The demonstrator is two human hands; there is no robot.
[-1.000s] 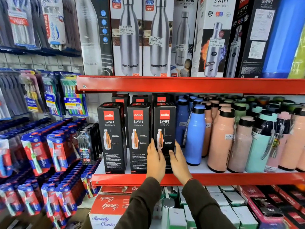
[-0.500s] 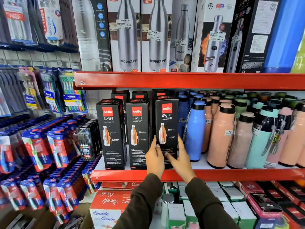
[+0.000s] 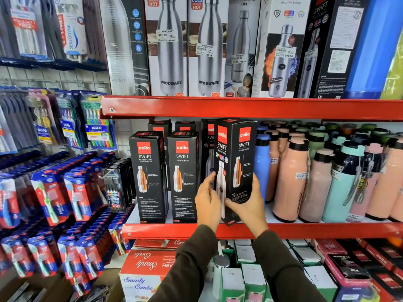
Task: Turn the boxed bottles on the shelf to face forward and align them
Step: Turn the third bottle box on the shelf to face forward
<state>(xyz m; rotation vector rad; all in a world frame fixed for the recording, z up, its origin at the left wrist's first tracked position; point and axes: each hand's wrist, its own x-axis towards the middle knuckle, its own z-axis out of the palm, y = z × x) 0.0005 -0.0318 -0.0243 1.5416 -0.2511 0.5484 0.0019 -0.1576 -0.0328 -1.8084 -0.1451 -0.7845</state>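
Observation:
Three black Cello Swift boxes stand at the front of the red middle shelf (image 3: 165, 230). The left box (image 3: 149, 175) and the middle box (image 3: 182, 175) face forward, side by side. The right box (image 3: 236, 162) is lifted, tilted and turned so that one corner points at me and two of its faces show. My right hand (image 3: 250, 205) grips its lower right side. My left hand (image 3: 207, 203) is at its lower left edge with fingers spread. More black boxes (image 3: 208, 144) stand in a row behind.
Blue, peach and mint loose bottles (image 3: 290, 177) crowd the shelf right of the boxes. Tall steel-bottle boxes (image 3: 172, 46) fill the upper shelf. Toothbrush packs (image 3: 76, 197) hang at the left. Cartons (image 3: 144, 269) sit below.
The right box has risen off the shelf and rotated, so a second face now shows. Both hands have moved up and to the right with it.

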